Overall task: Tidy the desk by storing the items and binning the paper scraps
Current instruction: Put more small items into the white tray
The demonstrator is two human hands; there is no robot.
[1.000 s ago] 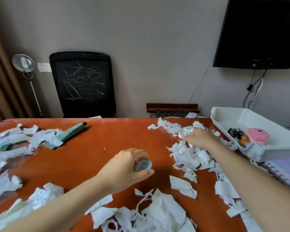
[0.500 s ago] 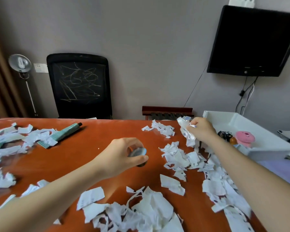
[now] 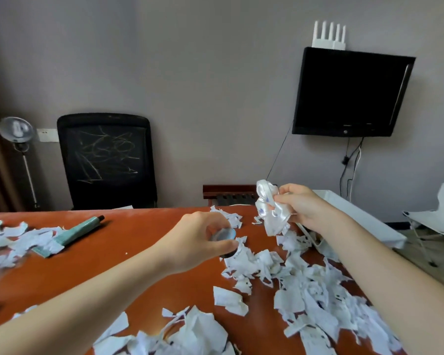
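The left hand (image 3: 195, 242) pinches a small round object (image 3: 224, 235) above the middle of the desk (image 3: 144, 237). The right hand (image 3: 301, 206) grips a crumpled white wad (image 3: 269, 208) near the desk's far right edge, beside the tray (image 3: 364, 219). Paper scraps (image 3: 305, 290) cover the right side.

Office-type room: black mesh chair (image 3: 105, 160) behind orange counter (image 3: 144, 242), wall-mounted screen (image 3: 349, 93), router (image 3: 328, 35) above, white filing tray (image 3: 364, 216).
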